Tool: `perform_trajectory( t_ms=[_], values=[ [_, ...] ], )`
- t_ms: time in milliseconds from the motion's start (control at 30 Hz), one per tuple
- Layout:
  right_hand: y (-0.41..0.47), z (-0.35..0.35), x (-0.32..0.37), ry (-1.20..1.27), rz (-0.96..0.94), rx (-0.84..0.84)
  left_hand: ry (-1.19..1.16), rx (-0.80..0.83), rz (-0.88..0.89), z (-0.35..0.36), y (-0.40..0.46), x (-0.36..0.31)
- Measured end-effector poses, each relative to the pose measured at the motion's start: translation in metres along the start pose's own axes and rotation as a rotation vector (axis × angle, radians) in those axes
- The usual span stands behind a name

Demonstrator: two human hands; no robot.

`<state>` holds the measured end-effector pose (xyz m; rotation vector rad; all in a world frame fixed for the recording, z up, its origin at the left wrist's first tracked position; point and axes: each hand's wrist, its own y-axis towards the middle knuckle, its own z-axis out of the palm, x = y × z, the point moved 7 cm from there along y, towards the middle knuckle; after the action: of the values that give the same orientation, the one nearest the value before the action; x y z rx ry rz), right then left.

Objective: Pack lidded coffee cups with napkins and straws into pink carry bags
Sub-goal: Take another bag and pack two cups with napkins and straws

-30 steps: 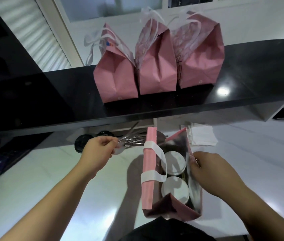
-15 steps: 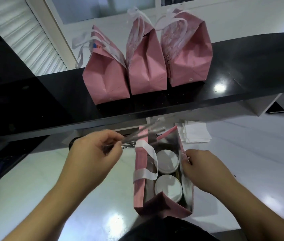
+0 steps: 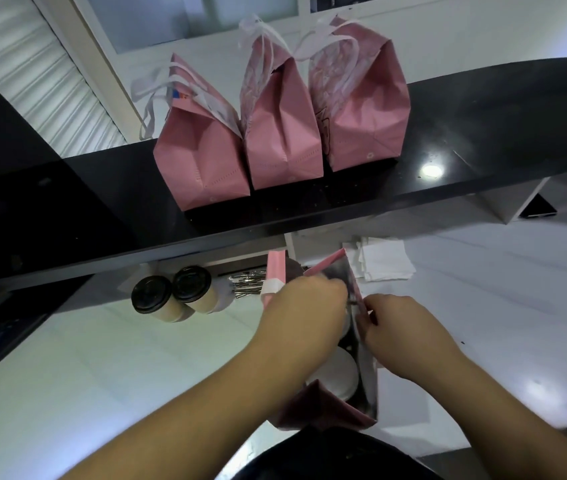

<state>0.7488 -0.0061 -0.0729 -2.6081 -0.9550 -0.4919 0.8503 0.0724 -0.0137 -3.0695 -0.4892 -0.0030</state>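
Head view: the open pink bag (image 3: 327, 408) stands on the white counter (image 3: 136, 358), a white-lidded cup (image 3: 339, 375) seen inside. Its right edge is pinched by the right hand (image 3: 403, 336). The left hand (image 3: 304, 310) is curled over the mouth; its hold cannot be told.

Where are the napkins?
In the head view, the white napkins lie on the white counter, right of middle, just under the black shelf and just behind the open pink bag.
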Motion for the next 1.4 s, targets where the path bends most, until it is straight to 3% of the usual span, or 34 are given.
perform_trajectory(
  t_ms=[200,367,467,567,667,800,967,1167,1267,1400],
  values=[
    [-0.002,-0.002,-0.008,0.041,0.033,0.025,-0.224,0.218,-0.008,0.027,0.000,-0.013],
    [-0.003,-0.003,-0.012,0.023,0.041,0.013,-0.392,0.095,0.014,0.003,-0.008,0.005],
    [-0.003,-0.005,-0.010,0.018,0.039,0.010,-0.534,-0.045,-0.076,-0.014,-0.009,0.029],
    [-0.004,-0.006,-0.007,0.022,0.027,0.022,-0.506,-0.118,-0.151,-0.018,-0.021,0.058],
    [-0.003,-0.006,-0.005,0.011,0.026,0.012,-0.505,-0.108,-0.234,-0.007,-0.051,0.082],
    [0.002,-0.011,-0.003,-0.029,0.035,-0.024,-0.607,0.041,-0.338,0.022,-0.099,0.087],
    [0.019,-0.019,0.018,-0.033,-0.080,-0.118,-0.706,0.102,-0.427,0.044,-0.115,0.082],
    [0.057,-0.024,0.044,-0.083,-0.215,-0.062,-0.730,0.049,-0.431,0.041,-0.119,0.087],
    [0.067,-0.022,0.040,-0.070,-0.186,-0.019,-0.732,-0.020,-0.437,0.033,-0.120,0.096],
    [0.063,-0.028,0.031,-0.044,-0.152,-0.084,-0.687,-0.145,-0.464,0.027,-0.114,0.119]
  ],
)
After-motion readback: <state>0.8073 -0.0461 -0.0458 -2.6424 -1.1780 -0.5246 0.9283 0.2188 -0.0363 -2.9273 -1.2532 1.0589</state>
